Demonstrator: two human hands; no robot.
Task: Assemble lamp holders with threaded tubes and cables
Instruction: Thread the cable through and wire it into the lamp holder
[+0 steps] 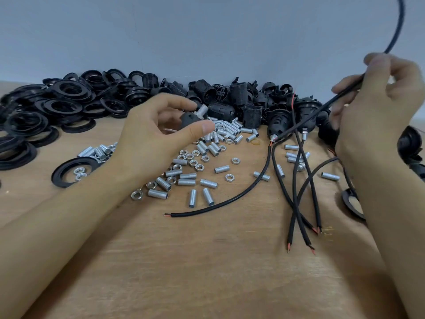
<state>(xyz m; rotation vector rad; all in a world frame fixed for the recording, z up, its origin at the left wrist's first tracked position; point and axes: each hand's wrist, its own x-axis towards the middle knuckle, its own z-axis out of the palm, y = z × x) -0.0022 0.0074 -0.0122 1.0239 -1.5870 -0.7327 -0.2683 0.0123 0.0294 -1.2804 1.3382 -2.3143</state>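
Left hand: the left hand [158, 132] is raised above the counter [207, 272], thumb and fingers curled round a black lamp holder cap [187, 120].
Threaded tube: a silver threaded tube [202, 110] stands out of the top of the cap, tilted up and to the right, just beside the index fingertip.
Right hand: the right hand [377, 113] is lifted at the right of the view, fingers pinching a black cable [345, 94].
Held cable: above the hand it arcs up and out of the top edge; below the hand it slants down-left to a stripped end near the heap of holders.
Loose cables: several black cables [296, 203] lie crossed on the counter at centre right, red-tipped ends toward the viewer; another one [241, 194] curves away to the left.
Assembled units: black lamp holders [279, 124] with tubes and cables fitted lie at the far ends of those cables.
Small parts: loose threaded tubes [187, 181] and hex nuts [137, 195] are scattered across the middle of the counter, some under the left wrist.
Far stock: black rings [69, 90] are heaped at far left; black threaded holder bodies [239, 97] are heaped at far centre against the wall.
Single ring: one black ring [69, 172] lies flat near the left forearm with nuts inside it.
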